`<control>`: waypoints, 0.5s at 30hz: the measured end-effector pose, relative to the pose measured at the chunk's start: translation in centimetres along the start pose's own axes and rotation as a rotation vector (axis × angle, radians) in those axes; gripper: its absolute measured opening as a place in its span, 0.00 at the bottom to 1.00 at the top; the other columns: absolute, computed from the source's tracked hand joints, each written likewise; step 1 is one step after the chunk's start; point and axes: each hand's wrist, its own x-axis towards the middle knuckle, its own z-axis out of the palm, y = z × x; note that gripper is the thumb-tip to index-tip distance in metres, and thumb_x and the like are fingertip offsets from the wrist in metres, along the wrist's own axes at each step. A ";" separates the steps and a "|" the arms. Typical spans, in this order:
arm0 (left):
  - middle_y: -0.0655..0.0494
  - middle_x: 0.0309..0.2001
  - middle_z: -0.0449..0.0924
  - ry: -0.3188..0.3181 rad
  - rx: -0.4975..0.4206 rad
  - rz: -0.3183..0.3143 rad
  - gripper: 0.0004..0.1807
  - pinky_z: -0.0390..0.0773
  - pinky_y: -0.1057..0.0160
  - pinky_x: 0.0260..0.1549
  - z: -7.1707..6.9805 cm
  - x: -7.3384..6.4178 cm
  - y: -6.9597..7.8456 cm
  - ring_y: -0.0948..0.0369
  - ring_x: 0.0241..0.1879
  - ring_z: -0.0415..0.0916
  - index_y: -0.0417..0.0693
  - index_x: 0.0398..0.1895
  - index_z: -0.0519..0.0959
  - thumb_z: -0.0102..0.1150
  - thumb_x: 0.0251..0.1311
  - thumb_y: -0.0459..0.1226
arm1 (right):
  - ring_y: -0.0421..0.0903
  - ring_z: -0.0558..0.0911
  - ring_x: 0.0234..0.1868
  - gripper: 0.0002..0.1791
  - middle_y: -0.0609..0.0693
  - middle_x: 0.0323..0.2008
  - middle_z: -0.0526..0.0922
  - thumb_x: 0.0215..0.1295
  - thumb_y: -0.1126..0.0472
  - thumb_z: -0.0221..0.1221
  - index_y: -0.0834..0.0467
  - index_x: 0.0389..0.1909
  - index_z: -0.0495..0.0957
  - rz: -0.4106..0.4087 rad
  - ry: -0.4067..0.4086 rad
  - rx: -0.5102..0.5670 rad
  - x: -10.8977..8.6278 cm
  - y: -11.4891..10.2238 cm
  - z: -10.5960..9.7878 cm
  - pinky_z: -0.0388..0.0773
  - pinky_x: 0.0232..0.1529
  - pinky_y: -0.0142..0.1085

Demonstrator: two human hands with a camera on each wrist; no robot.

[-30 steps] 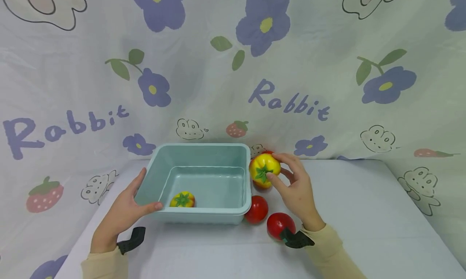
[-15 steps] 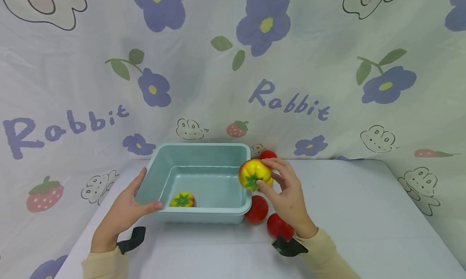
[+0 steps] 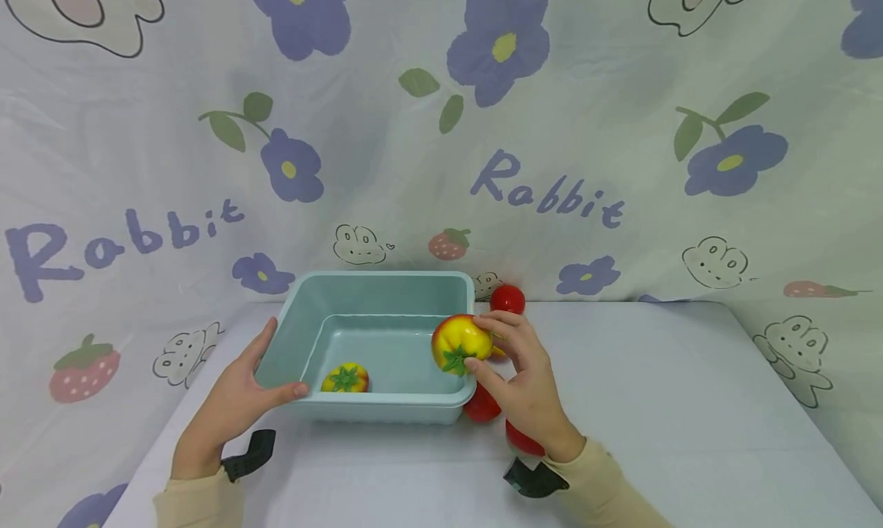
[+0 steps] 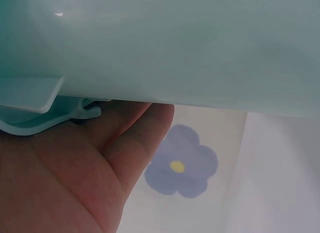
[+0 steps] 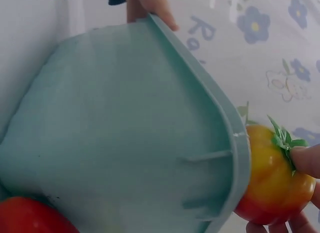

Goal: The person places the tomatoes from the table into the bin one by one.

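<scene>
Right hand (image 3: 526, 386) pinching tomato (image 3: 457, 344) at right rim of bin (image 3: 386, 398); left hand (image 3: 231, 398) gripping bin's left side; second tomato (image 3: 346, 378) lying inside.

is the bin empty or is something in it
Not empty: in the head view, a yellow-and-red fruit with a green top lies inside the bin, partly hidden by the front rim.

A red fruit (image 5: 32, 217) is cut off at the right wrist view's lower left, and the tub (image 5: 100, 118) hides part of the yellow-red fruit (image 5: 272, 180) at lower right.
</scene>
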 end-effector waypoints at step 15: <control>0.43 0.72 0.39 -0.001 -0.012 0.010 0.60 0.55 0.30 0.54 0.1 0.0 -0.2 0.38 0.68 0.44 0.57 0.73 0.34 0.68 0.47 0.50 | 0.48 0.71 0.56 0.24 0.57 0.53 0.69 0.52 0.73 0.64 0.64 0.53 0.73 -0.005 -0.021 -0.040 -0.6 -0.2 1.4 0.72 0.55 0.36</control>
